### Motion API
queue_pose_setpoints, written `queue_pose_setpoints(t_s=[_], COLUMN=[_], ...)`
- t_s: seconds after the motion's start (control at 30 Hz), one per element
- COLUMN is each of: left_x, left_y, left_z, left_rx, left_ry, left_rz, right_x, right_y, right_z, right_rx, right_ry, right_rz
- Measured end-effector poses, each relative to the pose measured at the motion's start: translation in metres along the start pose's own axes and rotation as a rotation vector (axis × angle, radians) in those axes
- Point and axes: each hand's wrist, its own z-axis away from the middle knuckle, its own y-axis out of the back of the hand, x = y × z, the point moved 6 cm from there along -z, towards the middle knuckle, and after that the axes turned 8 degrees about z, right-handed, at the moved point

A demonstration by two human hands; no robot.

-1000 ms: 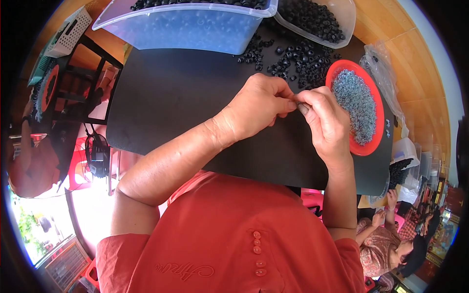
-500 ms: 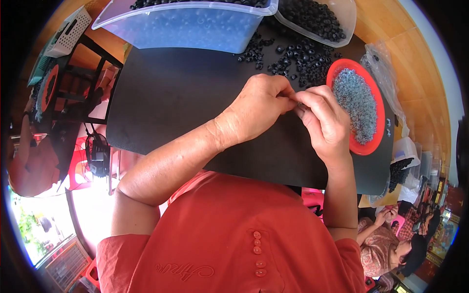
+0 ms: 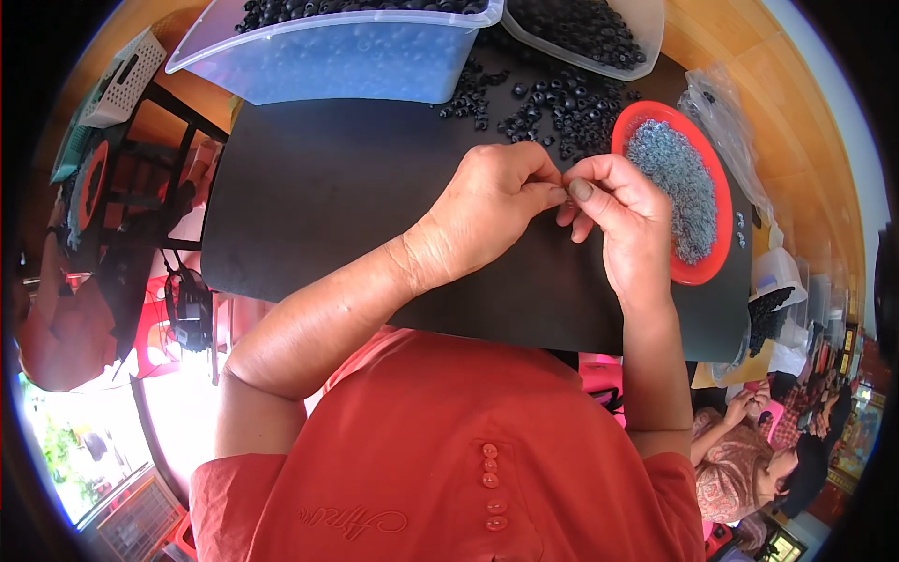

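Observation:
Over the dark table, my left hand [image 3: 501, 201] and my right hand [image 3: 626, 206] meet fingertip to fingertip. Both are pinched closed, thumb against finger. Whatever sits between the tips is too small and too covered to name. Just beyond the hands lie loose black bead-like parts [image 3: 562, 110]. Right of my right hand stands a red oval tray [image 3: 719, 220], heaped with small silvery metal pieces [image 3: 676, 187].
A large clear bin [image 3: 356, 66] of black parts stands at the back, beside a smaller clear container [image 3: 646, 58]. Plastic bags [image 3: 726, 126] lie along the right edge. Another person [image 3: 740, 459] sits at lower right. A white basket [image 3: 122, 80] is at far left.
My right hand has turned so its thumb and fingertips show more, while the pinch stays near my left fingertips. The table and containers appear shifted slightly left in the picture.

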Motion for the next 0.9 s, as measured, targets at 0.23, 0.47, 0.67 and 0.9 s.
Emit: queue_pose_setpoints(t_s=[0.23, 0.47, 0.67, 0.9], left_x=[0.003, 0.015, 0.011, 0.005], left_y=[-0.002, -0.004, -0.01, -0.007], left_z=[0.0, 0.005, 0.006, 0.002], left_rx=[0.023, 0.034, 0.038, 0.056], left_ry=[-0.133, -0.278, -0.385, -0.293], left_rz=[-0.026, -0.159, -0.294, -0.121], right_x=[0.001, 0.0, -0.001, -0.003], right_y=[0.003, 0.005, 0.005, 0.005], right_z=[-0.002, -0.001, 0.002, 0.002], right_rx=[0.008, 0.084, 0.085, 0.068], right_ry=[-0.051, -0.023, -0.055, -0.026], right_rz=[-0.135, -0.103, -0.113, -0.101])
